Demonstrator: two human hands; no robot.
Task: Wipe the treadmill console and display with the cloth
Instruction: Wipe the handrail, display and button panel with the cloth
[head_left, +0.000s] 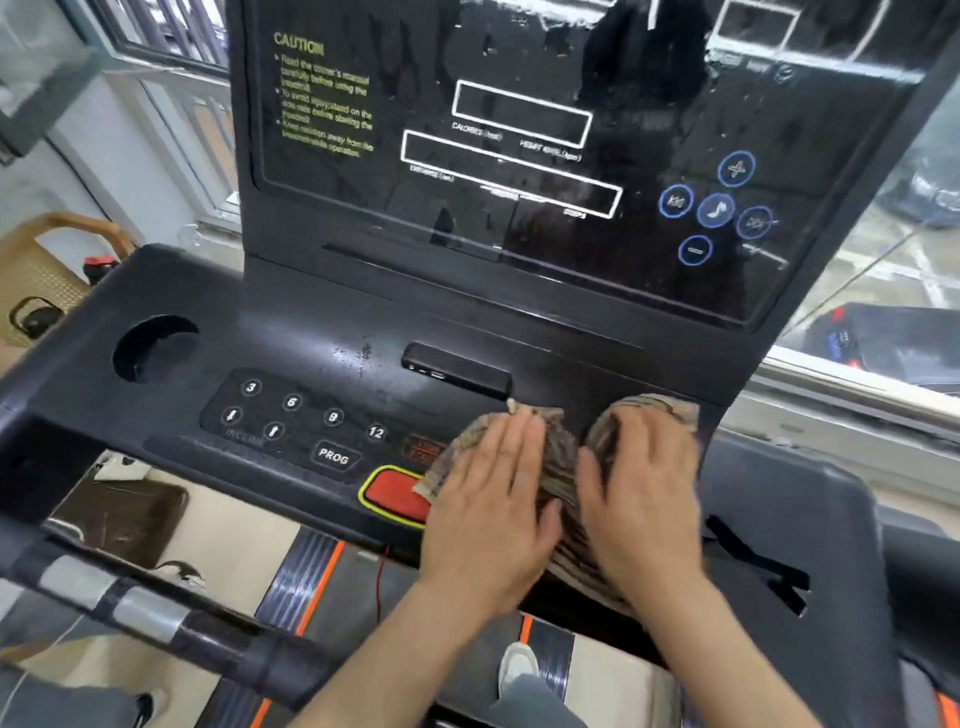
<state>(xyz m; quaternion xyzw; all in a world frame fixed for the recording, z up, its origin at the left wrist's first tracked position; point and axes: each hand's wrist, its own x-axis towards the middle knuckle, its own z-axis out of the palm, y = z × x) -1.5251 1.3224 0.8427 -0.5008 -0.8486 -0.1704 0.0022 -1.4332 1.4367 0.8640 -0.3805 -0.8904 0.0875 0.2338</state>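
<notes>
Left hand (488, 499) and right hand (644, 493) lie flat, fingers extended, gripping nothing, pressing the brown striped cloth (563, 483) onto the dark grey plastic treadmill console (311, 332). I see the cloth hiding part of the red oval button (395, 493). The glossy black display (519, 156) is cropped at the top.

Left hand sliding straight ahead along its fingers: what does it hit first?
The left hand lies flat on the cloth; beyond its fingertips is bare console, then probably the right end of the black port housing; depth is unclear.

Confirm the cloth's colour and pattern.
Brown and tan stripes on the cloth, best seen in the head view.
</notes>
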